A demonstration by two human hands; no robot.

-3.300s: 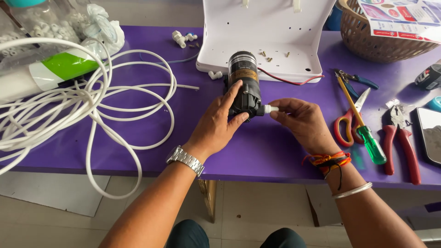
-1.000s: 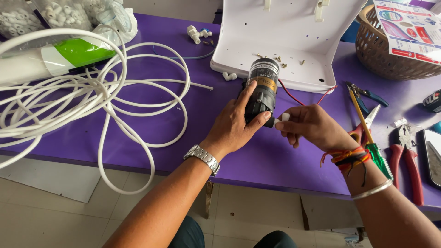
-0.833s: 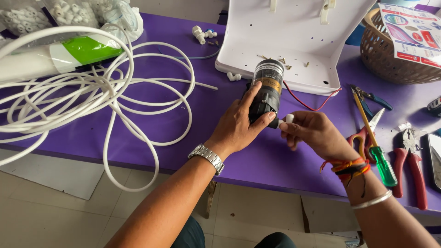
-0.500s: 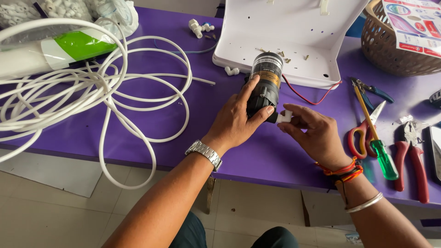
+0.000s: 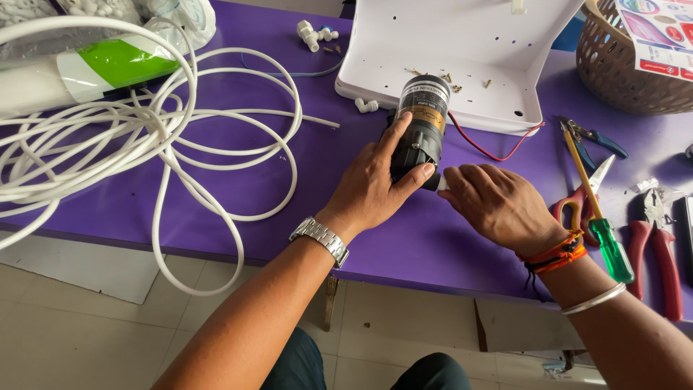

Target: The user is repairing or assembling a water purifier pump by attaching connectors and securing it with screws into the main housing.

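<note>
Left hand (image 5: 375, 189) is wrapped around the black pump (image 5: 421, 124), fingers closed on its body, holding it tilted on the purple table (image 5: 216, 188) just in front of the white tray (image 5: 447, 65). Right hand (image 5: 498, 206) is pinched shut on a small white fitting (image 5: 441, 181) at the pump's near end; how far it is seated is hidden by the fingers.

Risks, as I judge them:
- Fitting goes in crooked if the pump rolls in the grip.
- Red wire (image 5: 491, 148) trails from the pump to the tray; a tug could strain it.
- Loose white tubing (image 5: 180, 144) lies near the left forearm and could snag.
- Screwdriver (image 5: 599, 217), scissors (image 5: 585, 191) and pliers (image 5: 653, 238) sit just beside the right wrist, easy to knock.

Containers: the tray holds a few small screws; the brown basket (image 5: 621, 72) at far right holds printed cards.
</note>
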